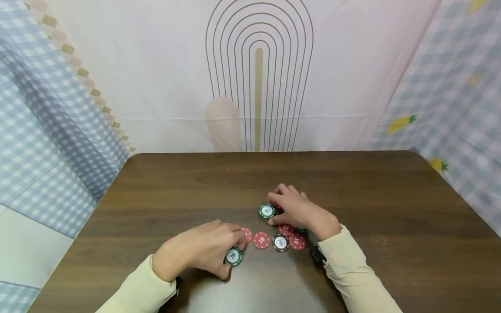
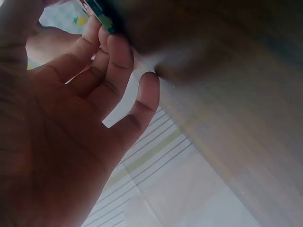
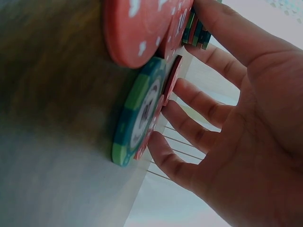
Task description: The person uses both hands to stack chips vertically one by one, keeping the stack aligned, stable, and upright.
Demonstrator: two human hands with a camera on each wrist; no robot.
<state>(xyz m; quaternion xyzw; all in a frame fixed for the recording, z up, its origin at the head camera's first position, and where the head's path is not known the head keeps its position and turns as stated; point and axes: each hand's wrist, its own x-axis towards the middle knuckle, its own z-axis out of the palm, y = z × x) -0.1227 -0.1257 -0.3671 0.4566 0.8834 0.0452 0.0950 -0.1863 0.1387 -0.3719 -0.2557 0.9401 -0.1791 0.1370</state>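
In the head view, my left hand (image 1: 207,248) has thumb and fingers round a green poker chip (image 1: 233,256) marked 20. A sliver of green chip (image 2: 102,16) shows at the fingertips in the left wrist view. My right hand (image 1: 299,211) pinches a short stack of chips (image 1: 267,211), a green 20 on top, between thumb and forefinger. From the right wrist, that stack (image 3: 196,30) shows several edges, and the other fingertips are right at flat red chips (image 3: 173,78). A loose green chip (image 3: 139,113) lies beneath this palm.
Between the hands lie a red 10 chip (image 1: 261,240), a black 100 chip (image 1: 280,243) and another red chip (image 1: 297,241). One more red chip (image 1: 247,234) is partly behind the left fingers. The brown wooden table (image 1: 188,178) ends at a white patterned cloth (image 1: 168,87).
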